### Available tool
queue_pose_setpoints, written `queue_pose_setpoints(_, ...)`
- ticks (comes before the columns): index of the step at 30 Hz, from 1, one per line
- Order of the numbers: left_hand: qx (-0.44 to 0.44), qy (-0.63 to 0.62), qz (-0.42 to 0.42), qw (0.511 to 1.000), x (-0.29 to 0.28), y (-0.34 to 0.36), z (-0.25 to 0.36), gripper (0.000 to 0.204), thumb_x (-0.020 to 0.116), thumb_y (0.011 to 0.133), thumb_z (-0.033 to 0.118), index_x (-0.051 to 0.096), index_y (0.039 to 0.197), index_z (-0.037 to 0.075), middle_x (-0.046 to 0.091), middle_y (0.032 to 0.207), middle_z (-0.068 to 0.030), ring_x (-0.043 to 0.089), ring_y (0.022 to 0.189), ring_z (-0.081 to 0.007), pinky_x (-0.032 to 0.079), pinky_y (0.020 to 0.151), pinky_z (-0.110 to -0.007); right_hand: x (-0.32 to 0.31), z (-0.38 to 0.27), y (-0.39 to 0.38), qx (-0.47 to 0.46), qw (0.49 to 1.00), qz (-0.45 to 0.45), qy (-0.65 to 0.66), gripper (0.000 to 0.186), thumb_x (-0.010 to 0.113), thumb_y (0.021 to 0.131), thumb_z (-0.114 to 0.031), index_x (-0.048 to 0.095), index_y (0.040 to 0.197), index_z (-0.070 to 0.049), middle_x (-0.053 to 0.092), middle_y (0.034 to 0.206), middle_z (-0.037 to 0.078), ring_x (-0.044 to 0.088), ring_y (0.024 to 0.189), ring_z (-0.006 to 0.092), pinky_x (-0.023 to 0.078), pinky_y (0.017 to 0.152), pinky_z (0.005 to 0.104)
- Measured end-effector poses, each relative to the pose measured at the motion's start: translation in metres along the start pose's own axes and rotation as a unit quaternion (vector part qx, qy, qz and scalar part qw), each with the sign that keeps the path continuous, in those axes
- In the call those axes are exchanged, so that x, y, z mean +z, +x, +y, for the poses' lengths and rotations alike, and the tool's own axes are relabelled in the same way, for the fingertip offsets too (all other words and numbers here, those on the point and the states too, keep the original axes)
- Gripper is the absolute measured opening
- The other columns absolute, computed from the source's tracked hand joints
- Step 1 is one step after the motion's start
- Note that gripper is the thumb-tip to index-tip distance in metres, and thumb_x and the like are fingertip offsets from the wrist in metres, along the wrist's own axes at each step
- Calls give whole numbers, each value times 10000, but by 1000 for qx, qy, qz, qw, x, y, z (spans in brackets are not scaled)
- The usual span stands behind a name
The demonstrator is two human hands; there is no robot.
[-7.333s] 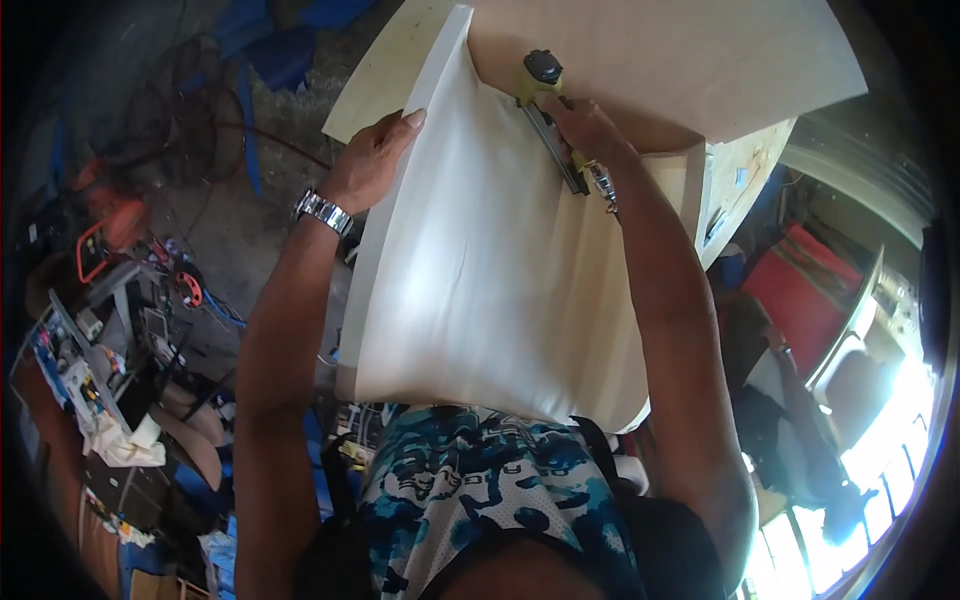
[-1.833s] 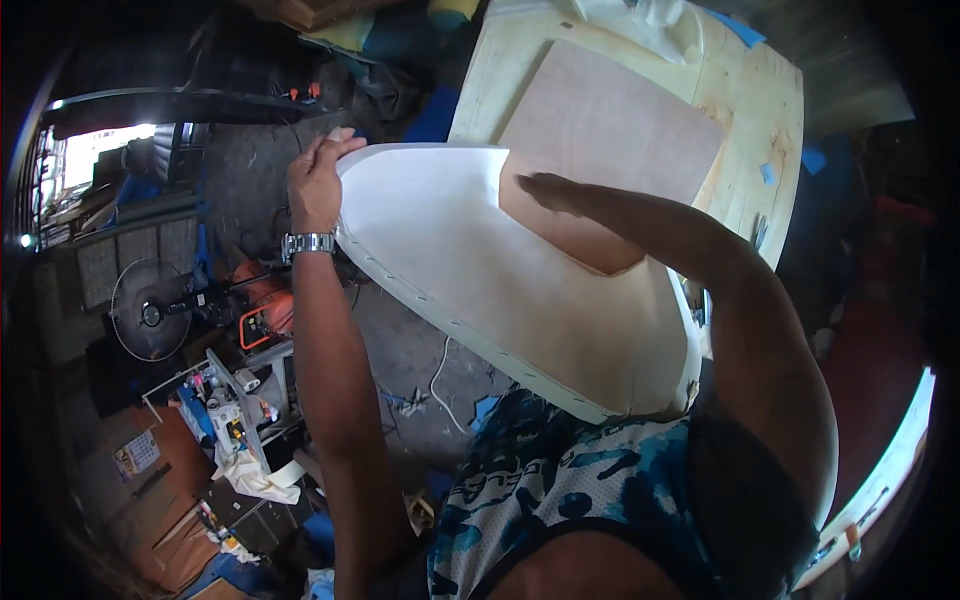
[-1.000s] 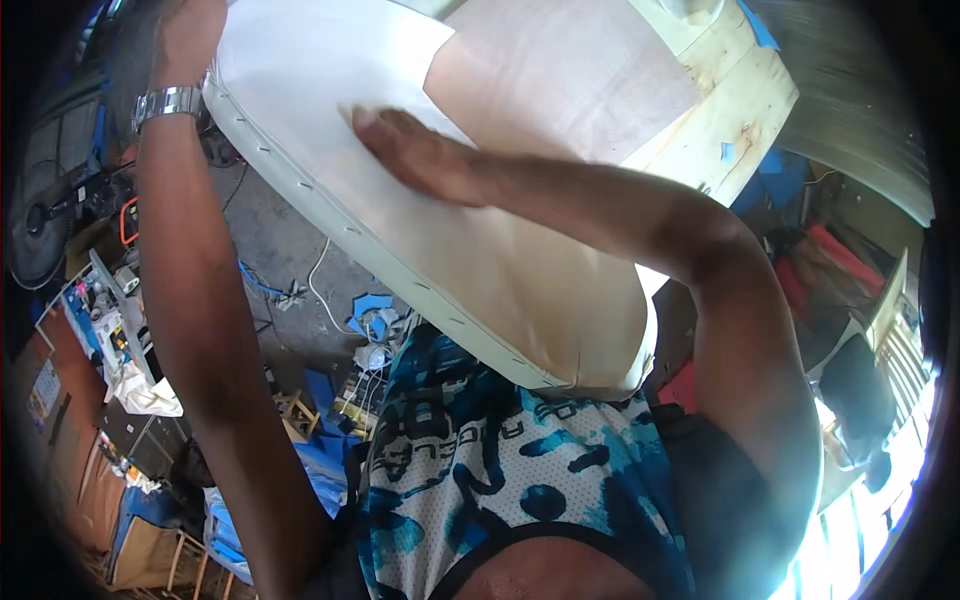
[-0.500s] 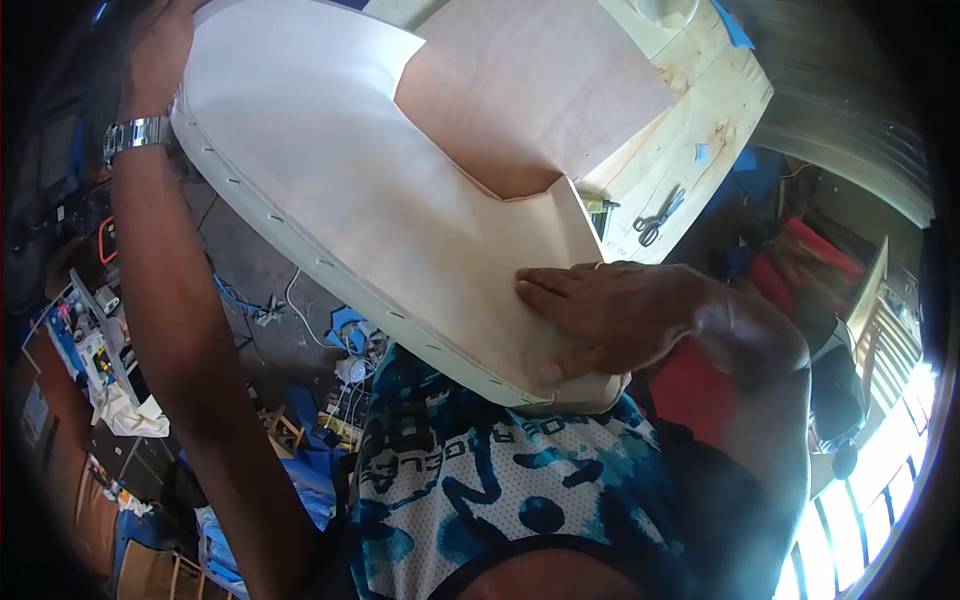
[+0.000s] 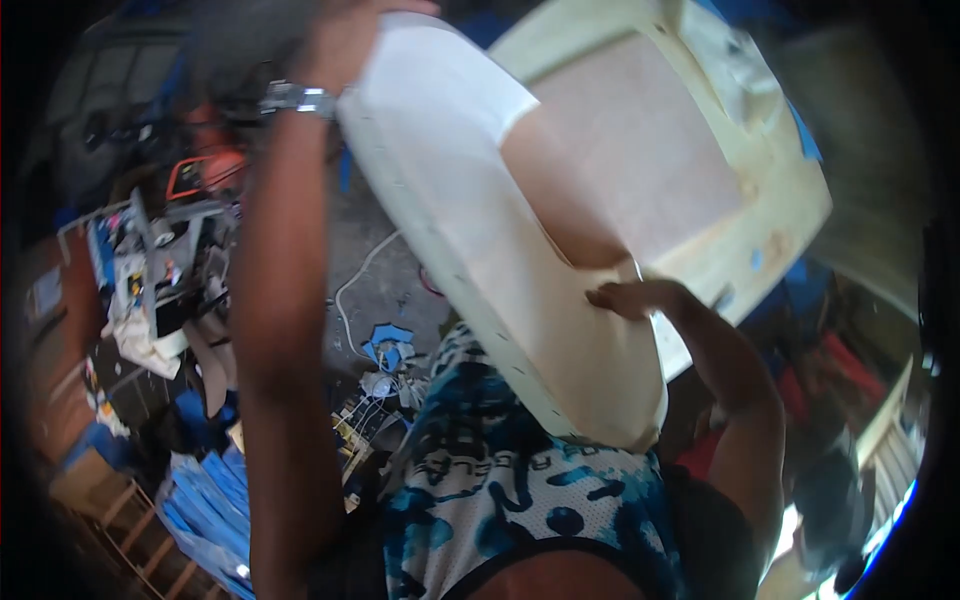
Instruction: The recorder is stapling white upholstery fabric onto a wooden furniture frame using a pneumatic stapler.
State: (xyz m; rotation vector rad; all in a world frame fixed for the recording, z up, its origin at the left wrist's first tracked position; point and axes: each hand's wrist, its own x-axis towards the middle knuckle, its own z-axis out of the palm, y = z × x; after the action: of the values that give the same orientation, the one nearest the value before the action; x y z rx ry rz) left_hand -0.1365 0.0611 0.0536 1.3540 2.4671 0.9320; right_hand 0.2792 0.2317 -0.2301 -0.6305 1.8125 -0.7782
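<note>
A large curved upholstery panel, covered in cream-white material with staples along its outer rim, slants across the view. Its near end rests against my patterned shirt. At the far end, my left hand is closed over the panel's edge; part of it is cut off by the top of the picture. My right hand grips the inner edge toward the near right, its thumb side on the cream face and the other fingers hidden. Beyond the inner curve lies a flat pinkish-brown board.
Under the board is a pale wooden worktable with cream material bunched at its far side. Blue scraps and a white cord lie on the floor at left. A cluttered shelf and blue plastic wrapping stand farther left.
My right hand, flat on the cream face before, now grips the inner edge. The panel has swung more upright in view and shifted right, with my left hand still at its far end.
</note>
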Motion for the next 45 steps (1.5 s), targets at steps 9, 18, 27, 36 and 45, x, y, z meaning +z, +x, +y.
queue_pose_setpoints(9, -16, -68, 61, 996, 11, -4, -17, 359, 550, 947, 327, 730, 975, 18, 747, 921, -149, 715, 899, -290, 538, 821, -353, -21, -52, -57, -183, 959, 122, -180, 574, 547, 847, -117, 462, 1408, -29, 532, 1360, 146, 543, 1093, 321, 476, 971, 415)
queue_pose_setpoints(18, -103, -157, 47, 981, 15, -4, 1, 413, 519, 981, 317, 719, 1013, -43, 757, 980, -150, 707, 966, -247, 515, 875, -309, -88, -188, -140, -66, 966, 49, 244, 726, 393, 1042, -530, 267, 1528, -5, 412, 1485, 239, 488, 1313, 349, 404, 1085, 349)
queue_pose_setpoints(27, -58, -129, 13, 990, 9, 4, -2, 386, 504, 987, 290, 699, 1026, -41, 753, 976, -141, 700, 933, -248, 514, 856, -301, -66, -157, -129, 48, 916, 176, 356, 647, 342, 1070, -497, 402, 1486, -6, 522, 1434, 166, 475, 1334, 257, 362, 1109, 352)
queue_pose_setpoints(36, 56, -83, 27, 995, 17, 4, -9, 396, 547, 966, 330, 708, 1005, -30, 758, 933, -125, 689, 849, -216, 514, 801, -303, -56, -147, -117, 52, 869, 168, 463, 713, 429, 1024, -581, 496, 1427, 3, 547, 1403, 127, 484, 1278, 215, 318, 1117, 311)
queue_pose_setpoints(45, 212, 106, -69, 969, 4, 3, -3, 323, 505, 958, 85, 676, 1229, 48, 703, 1192, -99, 668, 1113, -228, 522, 958, -330, -7, -125, -105, -43, 832, 250, 494, 791, 238, 995, -703, 582, 1371, -98, 581, 1377, 161, 574, 1220, 319, 433, 1085, 443)
